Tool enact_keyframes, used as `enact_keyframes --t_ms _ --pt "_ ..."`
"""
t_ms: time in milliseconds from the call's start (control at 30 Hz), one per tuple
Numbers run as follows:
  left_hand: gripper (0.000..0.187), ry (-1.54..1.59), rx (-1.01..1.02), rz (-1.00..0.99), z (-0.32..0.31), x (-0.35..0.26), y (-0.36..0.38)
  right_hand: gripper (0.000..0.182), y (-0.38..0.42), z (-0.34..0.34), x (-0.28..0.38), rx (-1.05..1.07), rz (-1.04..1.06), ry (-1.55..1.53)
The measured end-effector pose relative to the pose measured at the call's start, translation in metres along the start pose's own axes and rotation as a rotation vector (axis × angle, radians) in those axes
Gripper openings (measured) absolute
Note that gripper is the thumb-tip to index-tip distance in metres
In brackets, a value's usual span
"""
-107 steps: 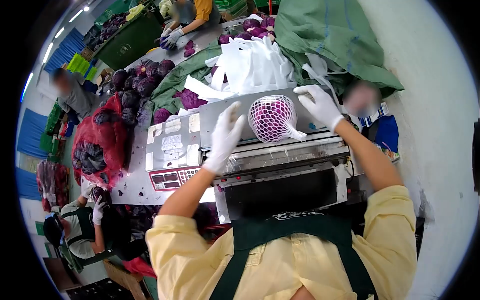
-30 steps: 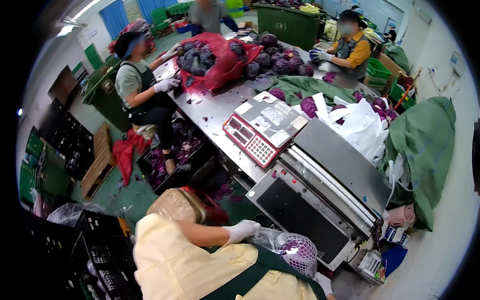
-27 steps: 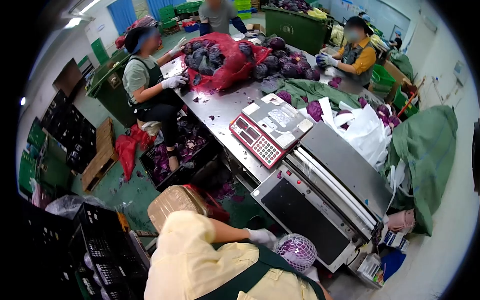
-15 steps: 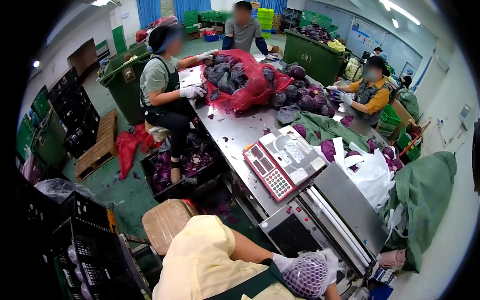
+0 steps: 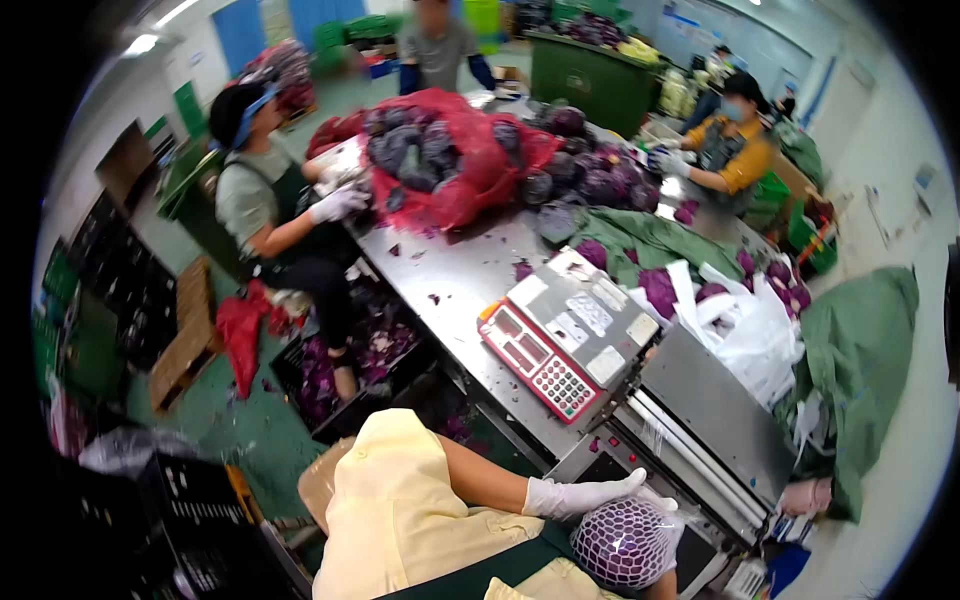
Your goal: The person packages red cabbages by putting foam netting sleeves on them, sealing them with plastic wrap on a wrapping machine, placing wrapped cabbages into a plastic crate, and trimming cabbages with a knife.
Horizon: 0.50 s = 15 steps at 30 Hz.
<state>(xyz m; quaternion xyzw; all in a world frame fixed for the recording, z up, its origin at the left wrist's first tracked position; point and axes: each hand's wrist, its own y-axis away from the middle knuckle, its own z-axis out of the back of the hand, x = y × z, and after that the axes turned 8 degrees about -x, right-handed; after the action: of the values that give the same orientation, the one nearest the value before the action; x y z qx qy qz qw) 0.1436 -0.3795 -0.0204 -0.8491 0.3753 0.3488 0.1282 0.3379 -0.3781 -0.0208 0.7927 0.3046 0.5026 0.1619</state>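
Bagging step: left hand [image 5: 580, 495] lies flat on the netted cabbage [image 5: 622, 542], not gripping; right hand hidden.

Left hand [image 5: 580, 495] gloved, fingers stretched flat — forearm bent across the chest; right hand hidden.

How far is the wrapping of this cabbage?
Done: the cabbage is already in its white net and film. In hand: the left hand rests on top of it, close to the body, off the sealer; the right hand is hidden. Left: many bare cabbages wait on the table.
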Motion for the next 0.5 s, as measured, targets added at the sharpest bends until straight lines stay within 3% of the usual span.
enact_keyframes --t_ms 67,100,167,233,267,300,333,367,433,500 --pt "0.078 0.13 0.009 0.095 0.017 -0.003 -0.015 0.03 0.004 0.064 -0.001 -0.257 0.38 0.585" --pt "0.08 0.196 -0.022 0.178 0.016 -0.009 -0.021 0.032 0.023 0.081 -0.012 -0.465 0.472 0.89" --pt "0.084 0.265 -0.113 0.322 0.009 -0.035 -0.043 0.035 0.067 0.019 0.048 -0.415 0.058 -0.049" --pt "0.085 0.28 -0.226 0.432 -0.006 -0.044 -0.092 0.044 0.071 0.003 0.069 -0.249 0.131 -0.283" --pt "0.085 0.055 -0.2 0.418 -0.03 -0.044 -0.123 0.047 0.065 0.027 0.059 -0.375 0.272 -0.281" --pt "0.085 -0.155 -0.155 0.359 -0.055 -0.037 -0.15 0.045 0.06 0.072 0.043 -0.36 0.609 -0.077" --pt "0.087 -0.183 -0.058 0.278 -0.069 -0.022 -0.174 0.047 0.072 0.096 0.067 -0.432 0.494 -0.232" --pt "0.089 -0.187 0.044 0.199 -0.084 -0.004 -0.197 0.048 0.093 0.127 0.068 -0.322 0.609 -0.368" --pt "0.102 -0.208 0.311 0.203 -0.142 0.029 -0.235 0.044 0.155 0.178 0.059 -0.383 0.676 -0.535" --pt "0.115 -0.285 0.402 0.247 -0.218 0.066 -0.251 0.038 0.232 0.215 0.037 -0.503 0.736 -0.838"
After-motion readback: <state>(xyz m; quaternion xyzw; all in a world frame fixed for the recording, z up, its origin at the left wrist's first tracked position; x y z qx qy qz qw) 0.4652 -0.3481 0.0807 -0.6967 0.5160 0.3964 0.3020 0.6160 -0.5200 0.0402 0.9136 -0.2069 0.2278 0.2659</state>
